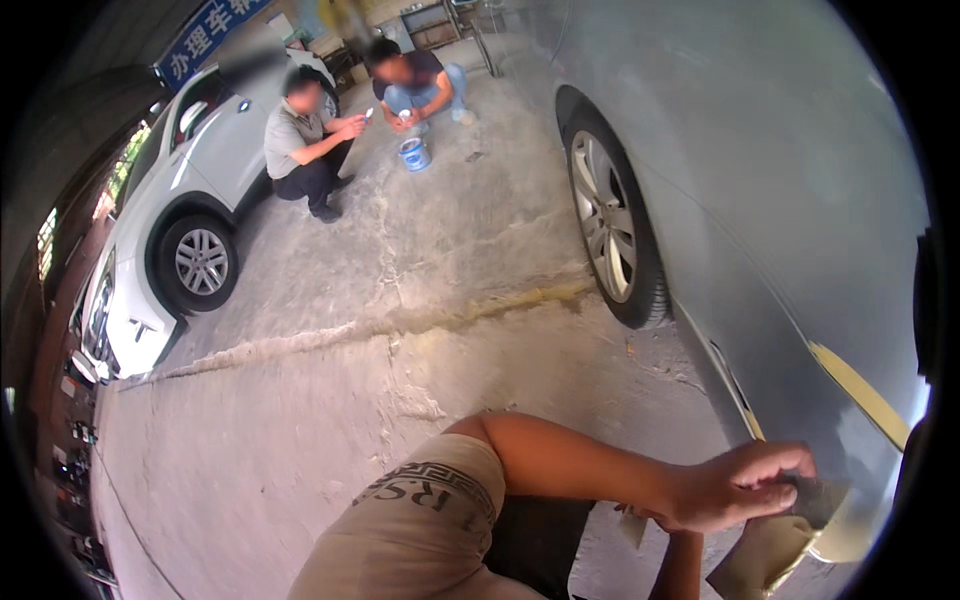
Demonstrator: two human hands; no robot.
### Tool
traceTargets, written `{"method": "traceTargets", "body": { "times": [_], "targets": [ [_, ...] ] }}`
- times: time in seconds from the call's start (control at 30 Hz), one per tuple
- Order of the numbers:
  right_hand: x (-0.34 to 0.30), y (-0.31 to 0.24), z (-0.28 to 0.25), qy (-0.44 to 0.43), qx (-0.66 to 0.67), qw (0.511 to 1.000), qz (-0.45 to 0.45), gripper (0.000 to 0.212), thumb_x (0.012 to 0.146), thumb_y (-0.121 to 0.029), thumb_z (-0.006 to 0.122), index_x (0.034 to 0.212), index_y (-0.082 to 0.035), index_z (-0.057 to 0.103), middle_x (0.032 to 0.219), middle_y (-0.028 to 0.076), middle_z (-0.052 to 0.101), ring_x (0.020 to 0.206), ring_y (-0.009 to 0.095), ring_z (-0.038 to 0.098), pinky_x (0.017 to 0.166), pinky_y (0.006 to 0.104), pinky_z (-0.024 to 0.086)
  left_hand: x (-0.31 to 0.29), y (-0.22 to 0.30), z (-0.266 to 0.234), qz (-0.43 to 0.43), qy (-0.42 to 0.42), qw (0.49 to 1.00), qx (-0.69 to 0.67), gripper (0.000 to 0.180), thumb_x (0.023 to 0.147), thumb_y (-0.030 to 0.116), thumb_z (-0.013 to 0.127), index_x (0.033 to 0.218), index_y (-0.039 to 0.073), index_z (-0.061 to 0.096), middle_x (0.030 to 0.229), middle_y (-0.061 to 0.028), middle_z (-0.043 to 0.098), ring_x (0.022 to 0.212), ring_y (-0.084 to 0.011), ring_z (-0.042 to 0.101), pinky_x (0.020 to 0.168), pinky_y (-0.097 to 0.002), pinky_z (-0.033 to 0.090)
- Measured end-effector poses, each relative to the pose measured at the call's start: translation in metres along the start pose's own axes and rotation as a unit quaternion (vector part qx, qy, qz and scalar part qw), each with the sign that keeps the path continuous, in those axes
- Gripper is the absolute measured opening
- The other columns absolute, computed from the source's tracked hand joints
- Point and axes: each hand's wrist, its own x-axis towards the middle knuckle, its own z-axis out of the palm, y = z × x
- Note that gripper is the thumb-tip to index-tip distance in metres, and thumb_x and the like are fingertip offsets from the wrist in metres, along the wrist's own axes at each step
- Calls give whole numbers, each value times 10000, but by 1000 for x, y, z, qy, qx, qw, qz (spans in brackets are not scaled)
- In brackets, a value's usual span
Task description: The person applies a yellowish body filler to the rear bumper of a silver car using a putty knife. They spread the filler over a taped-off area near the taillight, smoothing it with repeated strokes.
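Note:
My left hand reaches across to the lower part of a grey car body on the right. Its thumb and fingers are pinched together on a thin grey sheet that lies close to the panel. Just below hangs a creased beige piece of paper or tape. Part of my right forearm shows under the left wrist; that hand is mostly hidden, and what its fingers do cannot be seen. A pale yellow strip runs along the panel above my left hand.
The grey car's wheel stands ahead. A white car is parked at the left. Two people crouch on the concrete floor, beside a blue bucket. A cracked ridge crosses the floor.

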Motion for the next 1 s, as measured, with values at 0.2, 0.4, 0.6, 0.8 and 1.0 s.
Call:
{"method": "traceTargets", "body": {
  "times": [0.2, 0.4, 0.6, 0.8, 1.0],
  "targets": [
    [-74, 3, -56, -199, -88, 975, 54, 308, 846, -110, 669, 1126, -1, 599, 1039, 85, 635, 958, 206, 607, 812, 315, 491, 32, 10, 98, 26, 130, 991, 35, 280, 986, 234, 514, 1193, 51, 470, 901, 7, 489, 756, -41, 445, 649, -223, 393],
    [-174, -72, -82, -268, -88, 941, 188, 221, 845, -111, 685, 1043, -29, 631, 993, 51, 645, 955, 149, 593, 829, 300, 464, 60, 11, 185, 92, 341, 932, 78, 274, 964, 212, 555, 1208, 93, 514, 867, 46, 564, 771, -31, 510, 678, -210, 412],
    [-279, -142, -100, -282, -80, 953, 82, 162, 870, -123, 654, 997, -28, 621, 995, 45, 656, 930, 132, 591, 827, 283, 458, 66, 10, 248, 139, 457, 876, 63, 288, 941, 205, 581, 1207, 102, 533, 911, 19, 644, 758, -55, 586, 668, -231, 457],
    [-348, -210, -117, -83, -133, 981, -116, 192, 830, -182, 639, 899, -6, 606, 871, 67, 667, 816, 147, 615, 745, 284, 474, 40, 22, 317, 162, 544, 815, 118, 255, 921, 78, 552, 1174, 41, 550, 990, -26, 653, 880, -105, 626, 794, -236, 481],
    [-356, -266, -140, -13, -127, 956, -265, 231, 859, -212, 714, 924, -17, 606, 790, 15, 623, 710, 87, 567, 661, 218, 443, 20, 33, 382, 181, 585, 769, 184, 260, 937, 96, 524, 1186, 19, 521, 1034, -77, 660, 935, -150, 646, 805, -294, 508]
  ]
}}
